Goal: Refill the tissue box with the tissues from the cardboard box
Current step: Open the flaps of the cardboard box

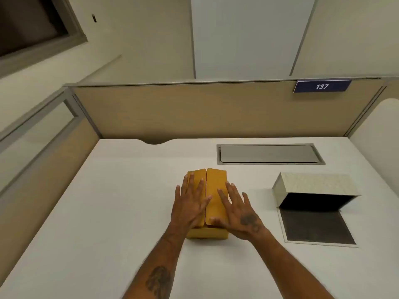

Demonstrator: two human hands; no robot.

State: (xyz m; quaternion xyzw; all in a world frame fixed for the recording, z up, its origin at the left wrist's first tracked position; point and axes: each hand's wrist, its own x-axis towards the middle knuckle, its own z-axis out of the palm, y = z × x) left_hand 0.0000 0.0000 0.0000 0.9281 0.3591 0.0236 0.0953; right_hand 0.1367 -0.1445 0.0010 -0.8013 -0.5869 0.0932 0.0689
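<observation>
Both your hands lie flat on the closed cardboard box [212,190] at the middle of the white desk [121,201].

Your left hand [190,205] rests palm down with fingers spread on the left top flap, and your right hand [239,214] does the same on the right flap — neither grips anything, and the two flaps meet along a seam between your hands. The tissue box [313,186], pale and patterned, sits well apart to your right, lying on its side with its dark open bottom facing you and its flap [317,227] laid flat on the desk in front of it. Behind it a grey cable hatch [268,153] is set into the desk, and a sign reading 137 [322,86] hangs on the beige partition [194,113] — no tissues are visible.
</observation>
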